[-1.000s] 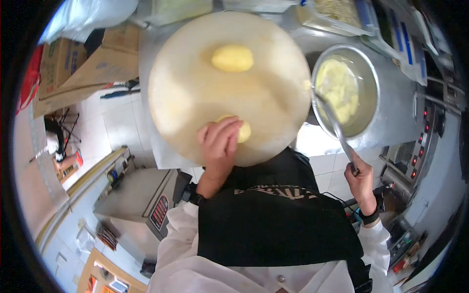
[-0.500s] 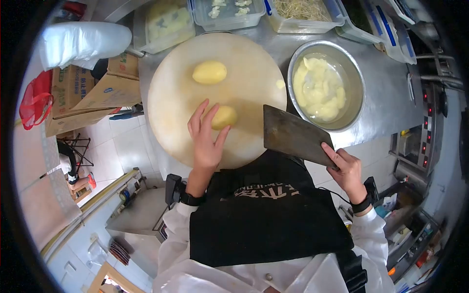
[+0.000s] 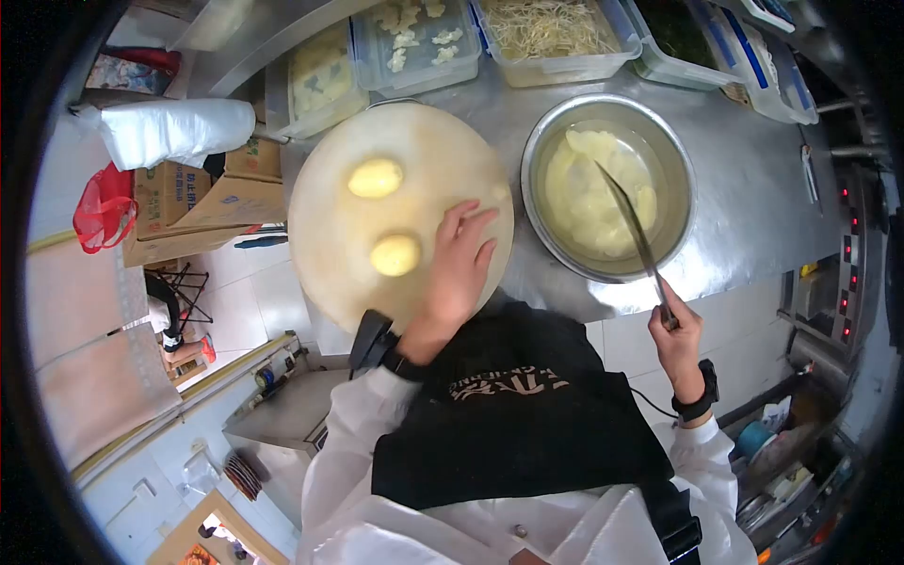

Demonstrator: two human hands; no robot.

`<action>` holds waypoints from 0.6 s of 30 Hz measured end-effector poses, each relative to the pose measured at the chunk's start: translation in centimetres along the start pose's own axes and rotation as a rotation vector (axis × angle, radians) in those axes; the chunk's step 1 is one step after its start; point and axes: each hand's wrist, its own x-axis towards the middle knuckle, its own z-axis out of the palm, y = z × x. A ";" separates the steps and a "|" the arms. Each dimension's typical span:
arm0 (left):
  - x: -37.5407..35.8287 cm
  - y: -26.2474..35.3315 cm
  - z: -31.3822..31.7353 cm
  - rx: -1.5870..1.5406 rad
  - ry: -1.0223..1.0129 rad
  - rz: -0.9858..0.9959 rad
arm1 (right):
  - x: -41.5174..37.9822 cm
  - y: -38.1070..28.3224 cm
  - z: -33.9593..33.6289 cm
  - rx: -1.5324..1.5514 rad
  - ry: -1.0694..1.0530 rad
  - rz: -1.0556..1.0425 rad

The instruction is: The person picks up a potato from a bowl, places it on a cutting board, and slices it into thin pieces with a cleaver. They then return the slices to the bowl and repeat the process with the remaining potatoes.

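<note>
My right hand grips the handle of a cleaver. The blade is seen nearly edge-on, its tip end over a metal bowl. Pale yellow potato slices lie in water in that bowl. Two peeled potatoes, a farther one and a nearer one, rest on the round cutting board. My left hand is over the right part of the board, fingers stretched out and thumb apart. It holds nothing and is clear of the nearer potato.
Plastic tubs line the back of the steel counter, one with bean sprouts and another with white pieces. Cardboard boxes and a red bag are at left. Part of a seated person shows beyond.
My left hand has left the nearer potato and moved right across the board. My right hand has turned the cleaver from flat beside the board to edge-on over the bowl. The camera view has shifted.
</note>
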 end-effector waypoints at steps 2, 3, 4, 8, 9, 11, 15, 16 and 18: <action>2.0 0.1 2.2 0.129 0.043 -0.007 | -0.5 1.1 -1.1 0.022 0.028 0.069; 2.8 -0.1 3.3 0.244 0.084 -0.015 | -0.8 1.6 -1.7 0.033 0.028 0.067; 3.7 -0.7 4.6 0.255 0.084 -0.013 | -1.2 2.1 -2.2 0.040 0.037 0.097; 5.5 0.2 10.3 -0.283 -0.121 -0.095 | -2.7 4.4 -3.5 0.074 0.037 0.205; 5.3 2.5 10.5 -0.284 -0.074 0.026 | -2.9 5.0 -3.5 0.105 0.034 0.274; 4.1 5.4 8.7 -0.263 -0.006 0.126 | -2.9 5.6 -3.6 0.142 0.009 0.264; 1.6 3.2 2.5 -0.009 0.068 0.175 | -2.0 6.1 -2.8 0.213 -0.048 0.290; 1.0 2.5 -0.2 0.126 0.201 0.169 | -1.5 5.7 -2.3 0.183 -0.063 0.272; -0.8 0.0 -4.0 0.437 0.376 0.015 | -0.6 4.8 -1.2 0.162 -0.094 0.241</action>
